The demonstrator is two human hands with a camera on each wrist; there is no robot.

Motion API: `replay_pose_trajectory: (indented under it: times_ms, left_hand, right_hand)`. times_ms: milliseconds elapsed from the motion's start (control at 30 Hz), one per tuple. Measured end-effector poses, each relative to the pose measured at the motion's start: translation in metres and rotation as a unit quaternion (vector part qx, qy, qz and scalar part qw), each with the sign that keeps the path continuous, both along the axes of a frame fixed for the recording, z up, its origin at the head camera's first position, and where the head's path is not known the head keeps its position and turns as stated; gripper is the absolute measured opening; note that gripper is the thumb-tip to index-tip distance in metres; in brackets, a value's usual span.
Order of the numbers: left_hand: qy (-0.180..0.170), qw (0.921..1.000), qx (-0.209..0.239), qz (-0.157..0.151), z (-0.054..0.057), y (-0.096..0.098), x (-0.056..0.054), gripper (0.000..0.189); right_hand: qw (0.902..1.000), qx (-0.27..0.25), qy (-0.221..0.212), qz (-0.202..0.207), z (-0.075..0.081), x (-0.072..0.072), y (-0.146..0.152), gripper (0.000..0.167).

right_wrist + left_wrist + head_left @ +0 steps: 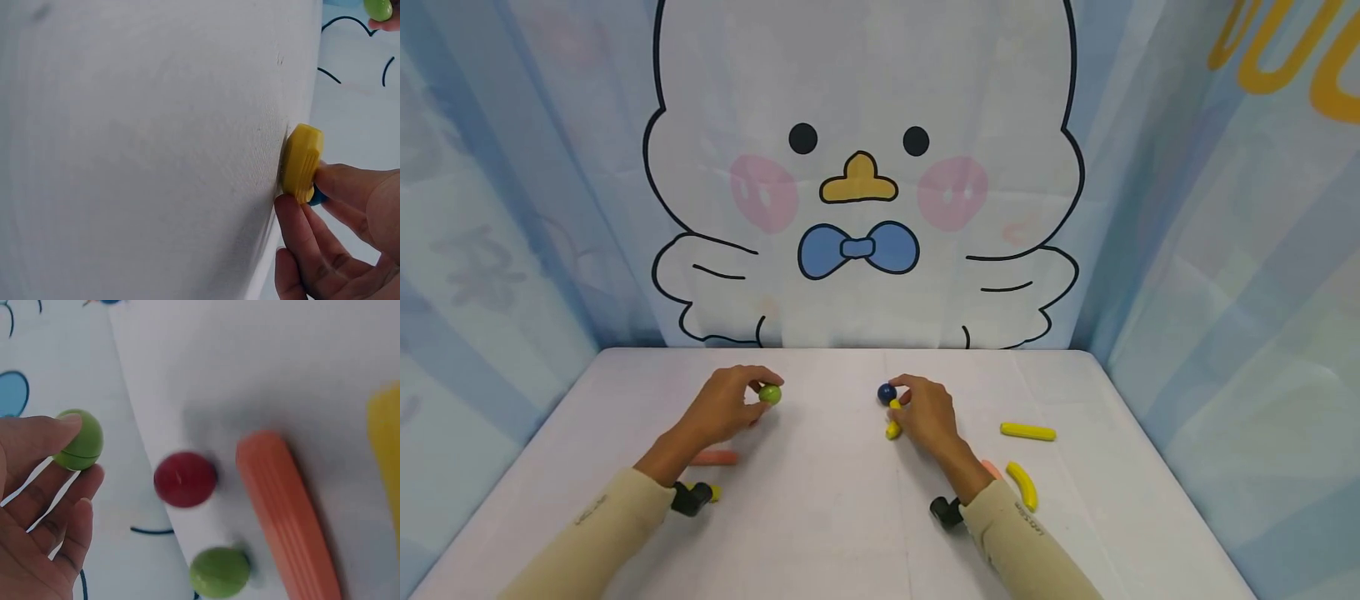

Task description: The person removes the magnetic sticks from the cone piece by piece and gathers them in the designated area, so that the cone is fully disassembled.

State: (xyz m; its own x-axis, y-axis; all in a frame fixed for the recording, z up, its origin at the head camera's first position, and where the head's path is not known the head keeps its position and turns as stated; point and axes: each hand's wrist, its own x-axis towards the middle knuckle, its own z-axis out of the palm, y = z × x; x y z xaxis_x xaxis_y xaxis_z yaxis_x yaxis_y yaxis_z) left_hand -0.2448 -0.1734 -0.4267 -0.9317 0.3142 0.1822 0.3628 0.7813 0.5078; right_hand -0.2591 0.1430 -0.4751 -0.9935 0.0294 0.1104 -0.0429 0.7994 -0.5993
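In the head view my left hand pinches a green ball, raised above the table's back left part. The left wrist view shows this green ball between thumb and fingers. Across from it, my right hand reaches down at the back middle. Its thumb and fingers close round a short, ridged yellow piece low against the table. A dark blue ball sits just beyond the yellow piece, beside the right fingertips. In the right wrist view this ball is mostly hidden.
A yellow stick and a curved yellow piece lie on the right. A pinkish piece shows partly behind the right forearm. Near the left hand lie an orange ridged stick, a red ball and another green ball.
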Motion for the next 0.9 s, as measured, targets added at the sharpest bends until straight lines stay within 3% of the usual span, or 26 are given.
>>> replay_pose_trajectory:
  times_ms: [333,533,900]
  left_hand:
    - [-0.033,0.9983,-0.023,0.044,0.001,-0.037,-0.023,0.037]
    - [-0.067,0.9960,-0.030,0.050,-0.001,-0.043,-0.033,0.035]
    - [-0.123,0.9891,-0.048,0.066,-0.017,-0.049,-0.055,0.036]
  right_hand:
    - [1.0000,0.002,-0.004,-0.003,0.001,0.001,0.000,0.048]
    - [1.0000,0.002,-0.004,-0.002,0.001,0.000,0.001,0.048]
    - [1.0000,0.005,-0.005,-0.004,0.001,0.001,-0.001,0.048]
